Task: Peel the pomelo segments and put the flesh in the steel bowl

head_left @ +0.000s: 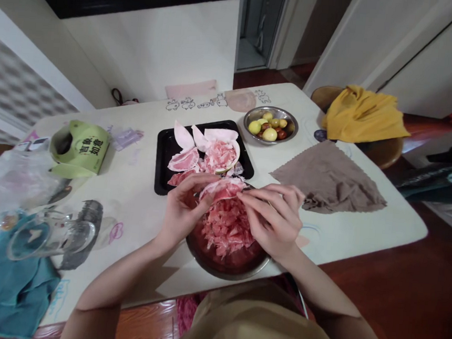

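Observation:
Over a metal bowl (225, 273), both my hands hold a pink pomelo segment (224, 189) with pale membrane along its edge. My left hand (186, 205) grips its left side, thumb in front. The fingertips of my right hand (273, 216) pinch its right end. Beneath it, the bowl holds a heap of loose red pomelo flesh (229, 228). Just beyond stands a black tray (163, 156). In it lie pale rind pieces (183, 136), more pomelo segments (184, 159) and a pile of pink membrane scraps (220, 156).
A steel bowl of green and brown fruits (269, 133) stands at the back right, near a brown cloth (330, 178). To the left are a green paper bag (81, 149), a clear glass jug (52, 236), plastic bags (15, 177) and a teal cloth (10, 288). Yellow fabric (363, 115) covers a chair.

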Demonstrator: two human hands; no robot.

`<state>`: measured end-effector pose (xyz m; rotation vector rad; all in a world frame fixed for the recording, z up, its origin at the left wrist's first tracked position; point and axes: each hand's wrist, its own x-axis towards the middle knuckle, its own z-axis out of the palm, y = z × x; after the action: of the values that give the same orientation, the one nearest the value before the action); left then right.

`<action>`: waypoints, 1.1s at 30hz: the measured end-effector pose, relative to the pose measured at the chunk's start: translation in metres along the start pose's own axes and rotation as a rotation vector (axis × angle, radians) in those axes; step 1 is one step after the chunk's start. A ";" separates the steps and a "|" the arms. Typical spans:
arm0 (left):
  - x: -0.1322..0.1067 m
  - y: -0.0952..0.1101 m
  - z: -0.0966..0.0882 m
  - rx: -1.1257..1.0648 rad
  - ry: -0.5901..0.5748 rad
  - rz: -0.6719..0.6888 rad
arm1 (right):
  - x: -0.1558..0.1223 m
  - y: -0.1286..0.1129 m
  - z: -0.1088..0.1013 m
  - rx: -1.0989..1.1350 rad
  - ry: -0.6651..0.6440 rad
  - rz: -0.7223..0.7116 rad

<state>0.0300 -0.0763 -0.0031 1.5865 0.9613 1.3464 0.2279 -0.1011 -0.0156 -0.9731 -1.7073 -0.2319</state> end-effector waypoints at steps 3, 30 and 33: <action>-0.003 0.002 0.003 0.004 -0.028 -0.004 | 0.000 0.000 0.005 -0.095 0.018 -0.038; 0.001 -0.002 0.001 -0.020 -0.131 -0.106 | 0.003 0.007 0.016 -0.104 -0.091 0.043; 0.004 -0.003 -0.003 -0.011 -0.117 -0.108 | 0.005 0.007 0.014 -0.096 -0.071 0.075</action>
<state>0.0272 -0.0714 -0.0045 1.5638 0.9526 1.1701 0.2229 -0.0860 -0.0188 -1.1261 -1.7335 -0.2337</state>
